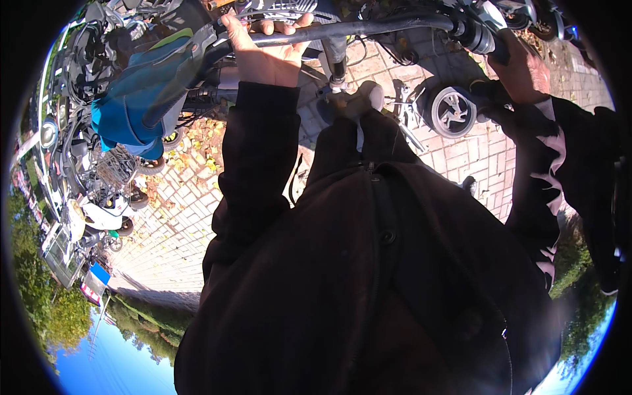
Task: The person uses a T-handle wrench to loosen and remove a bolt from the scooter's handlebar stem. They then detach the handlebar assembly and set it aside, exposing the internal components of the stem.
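both hands [266, 49] grip a handlebar [368, 27] over brick paving [178, 224].

The handlebar [368, 27] is a dark, slightly curved metal tube running across the top of the view, from a covered left end to a black rubber end sleeve [475, 34] on the right. The left hand [266, 49] wraps around it near its left part, fingers curled over the top; the right hand [523, 66] closes on the right end just past the sleeve. A blue cloth mitt [135, 99] hangs over the bar's left end
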`<state>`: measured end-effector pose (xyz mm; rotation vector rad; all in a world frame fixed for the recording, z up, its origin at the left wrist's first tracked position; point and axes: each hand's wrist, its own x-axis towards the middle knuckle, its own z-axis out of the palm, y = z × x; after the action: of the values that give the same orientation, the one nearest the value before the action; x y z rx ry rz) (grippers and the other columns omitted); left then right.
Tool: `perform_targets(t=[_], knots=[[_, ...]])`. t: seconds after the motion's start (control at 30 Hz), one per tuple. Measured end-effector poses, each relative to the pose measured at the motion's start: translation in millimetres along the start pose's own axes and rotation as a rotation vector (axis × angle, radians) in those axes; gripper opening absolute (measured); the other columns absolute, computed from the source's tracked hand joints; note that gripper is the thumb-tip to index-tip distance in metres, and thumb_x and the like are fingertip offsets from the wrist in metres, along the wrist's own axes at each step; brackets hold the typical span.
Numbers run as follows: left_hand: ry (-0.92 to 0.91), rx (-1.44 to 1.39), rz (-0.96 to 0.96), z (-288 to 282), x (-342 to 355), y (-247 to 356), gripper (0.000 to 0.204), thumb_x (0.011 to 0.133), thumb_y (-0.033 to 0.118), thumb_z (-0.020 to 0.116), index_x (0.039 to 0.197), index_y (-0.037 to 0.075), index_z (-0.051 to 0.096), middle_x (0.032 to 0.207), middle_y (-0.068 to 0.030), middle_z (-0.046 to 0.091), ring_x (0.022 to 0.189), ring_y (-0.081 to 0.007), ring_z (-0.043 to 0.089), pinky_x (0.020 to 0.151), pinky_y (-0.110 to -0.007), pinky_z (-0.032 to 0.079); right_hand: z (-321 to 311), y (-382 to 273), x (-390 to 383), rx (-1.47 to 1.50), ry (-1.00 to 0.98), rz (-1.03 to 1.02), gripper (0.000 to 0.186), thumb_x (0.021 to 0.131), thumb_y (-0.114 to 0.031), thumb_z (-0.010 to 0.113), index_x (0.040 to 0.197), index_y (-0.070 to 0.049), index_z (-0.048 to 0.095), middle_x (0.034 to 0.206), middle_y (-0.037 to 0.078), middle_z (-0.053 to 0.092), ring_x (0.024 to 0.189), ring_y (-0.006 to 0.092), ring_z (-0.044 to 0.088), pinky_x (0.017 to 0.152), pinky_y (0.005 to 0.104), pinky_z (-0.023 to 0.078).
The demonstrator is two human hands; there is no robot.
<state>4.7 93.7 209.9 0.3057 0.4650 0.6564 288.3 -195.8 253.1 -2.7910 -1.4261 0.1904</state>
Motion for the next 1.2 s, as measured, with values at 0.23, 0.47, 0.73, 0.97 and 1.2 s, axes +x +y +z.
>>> perform_targets(t=[0.23,0.47,0.73,0.97,1.2], knots=[[0.147,-0.029,0.026,-2,7,-5,0.053,0.101,0.061,0.042,0.125,0.018,0.060,0.121,-0.0017,0.066,0.105,-0.0296,0.062,0.096,-0.060,0.049,-1,-4,-1,0.012,-0.046,-0.002,0.042,0.084,-0.026,0.073,0.122,-0.015,0.059,0.105,0.016,0.070,0.100,0.0358,0.068,0.081,0.0451,0.053],[0.102,-0.034,-0.024,-9,13,-16,0.039,0.096,0.060,0.055,0.110,0.025,0.065,0.080,0.0064,0.058,0.079,-0.0198,0.058,0.084,-0.055,0.052,9,19,4,0.039,-0.126,0.020,0.044,0.086,-0.033,0.071,0.125,-0.015,0.058,0.108,0.015,0.070,0.102,0.0356,0.067,0.082,0.0455,0.052],[0.233,0.055,0.020,-2,22,-25,0.027,0.095,0.054,0.063,0.100,0.028,0.061,0.079,0.0072,0.052,0.073,-0.0162,0.053,0.084,-0.053,0.053,47,58,11,0.110,0.078,-0.050,0.052,0.085,-0.035,0.073,0.132,-0.017,0.058,0.115,0.014,0.070,0.107,0.0314,0.067,0.087,0.0412,0.053],[0.195,-0.005,0.042,-3,20,-21,0.035,0.096,0.054,0.061,0.110,0.022,0.061,0.094,0.0008,0.061,0.091,-0.0249,0.062,0.085,-0.053,0.054,46,64,10,0.007,-0.014,0.046,0.049,0.085,-0.039,0.072,0.129,-0.021,0.059,0.111,0.012,0.071,0.104,0.0312,0.069,0.085,0.0418,0.054],[0.034,-0.015,0.029,-4,11,-17,0.045,0.100,0.055,0.050,0.123,0.018,0.059,0.118,-0.0037,0.066,0.109,-0.0274,0.063,0.090,-0.053,0.054,28,41,2,0.002,0.024,0.001,0.043,0.085,-0.039,0.071,0.124,-0.022,0.061,0.108,0.011,0.072,0.102,0.0311,0.070,0.083,0.0426,0.054]])
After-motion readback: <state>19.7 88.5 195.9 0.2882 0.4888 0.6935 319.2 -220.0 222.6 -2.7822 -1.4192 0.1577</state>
